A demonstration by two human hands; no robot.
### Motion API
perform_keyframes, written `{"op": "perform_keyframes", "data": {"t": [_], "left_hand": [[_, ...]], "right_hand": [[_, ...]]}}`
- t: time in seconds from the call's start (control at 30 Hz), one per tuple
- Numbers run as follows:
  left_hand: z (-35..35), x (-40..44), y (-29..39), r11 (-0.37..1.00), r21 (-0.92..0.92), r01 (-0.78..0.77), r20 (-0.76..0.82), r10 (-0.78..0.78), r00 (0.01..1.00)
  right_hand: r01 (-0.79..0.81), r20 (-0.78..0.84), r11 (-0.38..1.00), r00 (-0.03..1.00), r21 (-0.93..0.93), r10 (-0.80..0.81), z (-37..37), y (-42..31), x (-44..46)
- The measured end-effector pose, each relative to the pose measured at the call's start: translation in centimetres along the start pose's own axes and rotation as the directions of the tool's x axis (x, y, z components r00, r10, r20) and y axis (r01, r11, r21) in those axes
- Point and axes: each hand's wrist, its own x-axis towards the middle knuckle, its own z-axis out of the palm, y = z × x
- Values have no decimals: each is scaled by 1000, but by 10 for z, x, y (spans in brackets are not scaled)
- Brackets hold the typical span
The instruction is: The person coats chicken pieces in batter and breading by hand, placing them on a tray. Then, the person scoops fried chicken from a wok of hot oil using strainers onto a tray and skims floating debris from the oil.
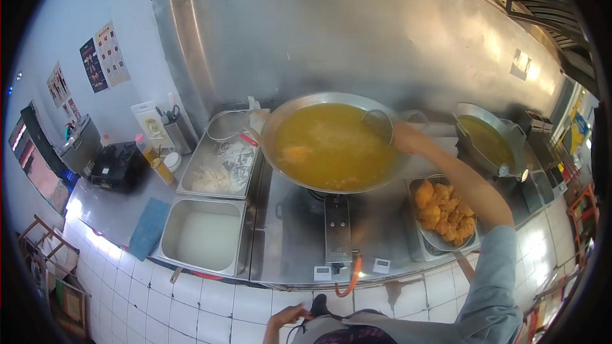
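A large wok [269,129] full of yellow cooking oil sits over the burner. In the oil toward the left floats a pale orange fried piece [296,153]. My right hand [405,138] is closed at the wok's right rim, gripping a skimmer [377,112] whose round rim dips into the oil; its handle is mostly hidden by the hand. Below my right forearm, fried chicken pieces [440,211] are heaped in a metal strainer over a steel pan. My left hand [290,315] hangs low near my body, away from the counter, fingers loosely stretched and holding nothing visible.
Left of the wok stand a steel tray of white flour [223,169] with a red-handled sieve [226,125], and a pan of whitish liquid [203,234]. A second oil wok [460,109] stands at right. A blue cloth [150,226] hangs at the counter edge.
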Motion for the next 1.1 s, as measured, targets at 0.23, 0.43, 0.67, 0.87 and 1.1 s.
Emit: {"op": "perform_keyframes", "data": {"t": [0.23,0.43,0.67,0.87,1.1], "left_hand": [[-54,53,-248,853,419,311,-634,30,773],[-42,84,-244,837,349,422,-727,-42,685],[-41,103,-226,833,350,429,-746,-30,665],[-42,103,-223,825,353,442,-750,-33,661],[-41,102,-223,816,355,457,-751,-43,659]], "right_hand": [[-177,253,752,967,634,14,2,9,27],[-250,315,349,939,903,-142,40,4,74],[-159,271,374,924,914,-270,39,-44,90],[-129,199,243,937,961,-286,27,-62,89],[-37,87,194,963,980,-254,28,-63,92]]}}
